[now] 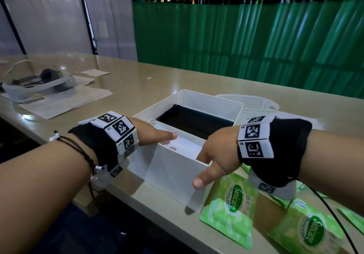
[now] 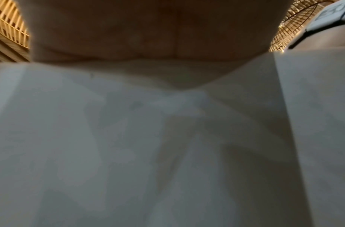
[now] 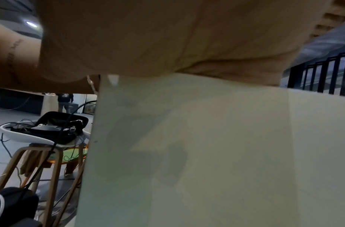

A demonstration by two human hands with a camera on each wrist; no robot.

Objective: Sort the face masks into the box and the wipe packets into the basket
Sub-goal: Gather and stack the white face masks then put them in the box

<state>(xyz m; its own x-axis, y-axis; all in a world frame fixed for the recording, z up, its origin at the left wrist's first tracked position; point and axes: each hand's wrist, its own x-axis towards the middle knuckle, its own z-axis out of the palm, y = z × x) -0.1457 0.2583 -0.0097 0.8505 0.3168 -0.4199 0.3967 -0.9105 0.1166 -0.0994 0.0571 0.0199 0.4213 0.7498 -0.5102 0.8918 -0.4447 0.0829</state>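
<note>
A white open box [image 1: 173,173] stands near the table's front edge. A stack of black face masks [image 1: 197,121] fills its far half and a white mask [image 1: 185,145] lies in its near half. My left hand [image 1: 155,133] reaches over the left rim, with straight fingers resting on the white mask. My right hand [image 1: 214,151] lies over the near right corner, its thumb stretched outside the front wall and its fingers hidden inside. Both wrist views show only a palm above the box wall [image 2: 148,138] [image 3: 206,153]. Green wipe packets [image 1: 230,208] [image 1: 309,232] lie right of the box. The white basket [image 1: 254,105] stands behind it.
A headset [image 1: 39,84] on loose papers [image 1: 65,100] lies at the far left of the table. A black cable [image 1: 334,214] runs from my right wrist over the packets. A chair loaded with gear [image 3: 45,132] stands beyond the table edge.
</note>
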